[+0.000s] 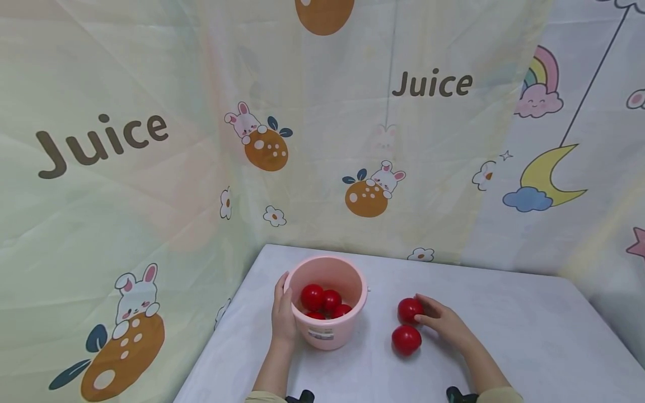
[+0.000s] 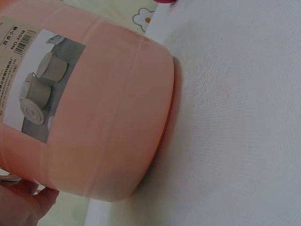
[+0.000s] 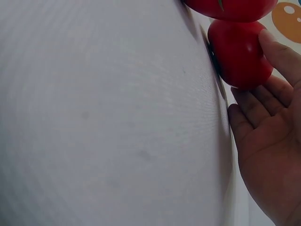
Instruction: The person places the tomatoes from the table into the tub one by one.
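Note:
A pink plastic bucket [image 1: 327, 333] stands upright on the table, with several red tomatoes [image 1: 312, 297] inside it. My left hand [image 1: 283, 316] holds the bucket's left side, thumb towards the front and fingers farther back along the wall. In the left wrist view, part of that hand [image 2: 23, 205] touches the bucket's side [image 2: 108, 108]. To the right of the bucket, two tomatoes lie close together. My right hand [image 1: 445, 322] grips the farther tomato [image 1: 409, 310] from its right, thumb against it and fingers behind. The nearer tomato [image 1: 406, 340] lies loose in front.
A white cloth covers the table [image 1: 524, 324]. Behind it and to the left hangs a printed curtain [image 1: 322, 140] with rabbits, oranges and the word Juice. A label [image 2: 42, 84] with a barcode is stuck on the bucket. Dark straps [image 1: 456, 395] sit at both wrists.

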A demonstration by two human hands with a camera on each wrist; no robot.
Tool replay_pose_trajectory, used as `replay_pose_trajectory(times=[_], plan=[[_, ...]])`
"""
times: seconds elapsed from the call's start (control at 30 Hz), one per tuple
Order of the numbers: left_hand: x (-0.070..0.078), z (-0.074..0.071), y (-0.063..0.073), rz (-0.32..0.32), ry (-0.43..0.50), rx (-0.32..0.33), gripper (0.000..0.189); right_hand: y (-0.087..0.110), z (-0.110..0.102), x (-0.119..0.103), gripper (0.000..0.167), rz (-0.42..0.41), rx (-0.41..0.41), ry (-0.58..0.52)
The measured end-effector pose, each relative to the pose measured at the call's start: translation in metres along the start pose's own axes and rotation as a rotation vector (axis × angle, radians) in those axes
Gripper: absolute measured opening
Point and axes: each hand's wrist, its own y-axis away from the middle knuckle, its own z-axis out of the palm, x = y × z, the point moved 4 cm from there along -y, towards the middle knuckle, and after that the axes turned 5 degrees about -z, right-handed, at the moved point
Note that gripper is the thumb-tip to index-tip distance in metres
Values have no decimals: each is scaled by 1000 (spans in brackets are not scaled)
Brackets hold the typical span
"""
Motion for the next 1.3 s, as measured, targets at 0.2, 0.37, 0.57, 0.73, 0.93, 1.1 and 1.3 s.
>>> replay_pose_trajectory(times=[0.2, 0.37, 0.57, 0.73, 0.93, 1.1, 1.3], plan=[[1, 0, 0, -13, -3, 3, 46, 1, 0, 1, 84, 9, 10, 18], [0, 0, 0, -22, 4, 5, 45, 1, 1, 3, 86, 18, 15, 39], [1, 0, 1, -20, 7, -5, 47, 1, 1, 3, 84, 16, 32, 40], [2, 0, 1, -19, 5, -16, 47, 2, -1, 1, 82, 26, 35, 21], [3, 0, 2, -19, 1, -14, 47, 0, -6, -6, 84, 30, 29, 6], [2, -1, 1, -30, 4, -16, 46, -3, -12, -13, 87, 2, 41, 15], [2, -1, 1, -38, 10, -32, 47, -5, -22, -30, 86, -20, 54, -11]])
